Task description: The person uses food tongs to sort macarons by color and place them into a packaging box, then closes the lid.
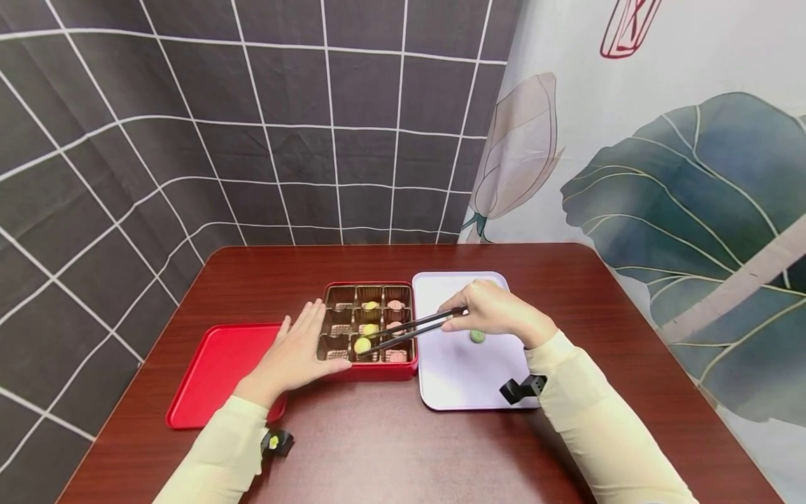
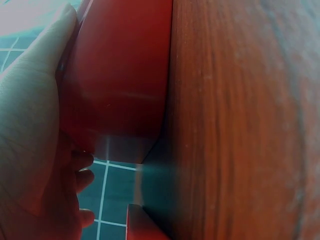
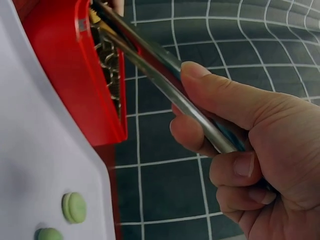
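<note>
Yellow macaron (image 1: 362, 346) sat at the tips of tongs (image 1: 403, 338) over a red box (image 1: 378, 373), well left of the right grip (image 1: 491, 309), which was clamped on the tongs; the straight-fingered left grip (image 1: 299, 353) touched the box. Gridded dark cloth (image 1: 290, 154) hung behind the brown table (image 1: 359, 448); a red mark (image 1: 620, 50) on pale cloth (image 1: 585, 91) was unreadable.

The left hand (image 2: 30, 115) lies against the red box (image 2: 120, 70), thumb extended along one edge. The box rests on the table (image 2: 235, 120). Beyond it, a red item (image 2: 140, 226) and a gridded cloth (image 2: 120, 192) are partly visible.
</note>
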{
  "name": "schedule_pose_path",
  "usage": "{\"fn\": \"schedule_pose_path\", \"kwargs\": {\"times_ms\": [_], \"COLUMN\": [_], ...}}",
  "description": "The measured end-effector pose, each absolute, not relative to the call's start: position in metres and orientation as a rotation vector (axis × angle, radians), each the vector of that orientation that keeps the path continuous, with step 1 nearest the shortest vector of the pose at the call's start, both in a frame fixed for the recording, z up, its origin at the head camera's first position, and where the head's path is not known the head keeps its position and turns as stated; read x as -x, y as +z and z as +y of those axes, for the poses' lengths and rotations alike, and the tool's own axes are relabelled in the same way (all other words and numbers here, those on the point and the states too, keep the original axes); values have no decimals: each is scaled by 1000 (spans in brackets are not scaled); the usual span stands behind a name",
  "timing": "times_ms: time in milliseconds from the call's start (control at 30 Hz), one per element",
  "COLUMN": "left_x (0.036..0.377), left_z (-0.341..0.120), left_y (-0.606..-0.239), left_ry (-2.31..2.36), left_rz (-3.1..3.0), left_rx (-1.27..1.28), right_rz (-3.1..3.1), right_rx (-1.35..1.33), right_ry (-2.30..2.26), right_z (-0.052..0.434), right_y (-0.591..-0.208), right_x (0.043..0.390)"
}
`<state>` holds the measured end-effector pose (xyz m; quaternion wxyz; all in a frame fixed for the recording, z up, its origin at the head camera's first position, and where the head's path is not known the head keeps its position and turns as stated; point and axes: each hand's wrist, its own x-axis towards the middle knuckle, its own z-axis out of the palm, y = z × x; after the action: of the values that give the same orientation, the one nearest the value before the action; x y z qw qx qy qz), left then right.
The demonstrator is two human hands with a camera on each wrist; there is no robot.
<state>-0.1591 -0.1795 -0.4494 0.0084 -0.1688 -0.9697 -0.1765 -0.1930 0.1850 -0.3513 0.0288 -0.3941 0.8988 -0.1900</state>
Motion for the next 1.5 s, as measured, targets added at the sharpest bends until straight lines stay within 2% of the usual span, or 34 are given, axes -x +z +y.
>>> {"fn": "schedule_pose_path", "kwargs": {"times_ms": [500, 1500], "left_x": [158, 158], "left_z": [-179, -178], "left_y": [-448, -448], "left_ry": [-570, -558], "left_rz": [-3026, -3022], "left_rx": [528, 535], "right_rz": [2764, 2767], "right_rx": [1181, 1152], "right_ry": [-503, -595], "right_z": [174, 189], "right_y": [-339, -346], "right_x": [189, 187]}}
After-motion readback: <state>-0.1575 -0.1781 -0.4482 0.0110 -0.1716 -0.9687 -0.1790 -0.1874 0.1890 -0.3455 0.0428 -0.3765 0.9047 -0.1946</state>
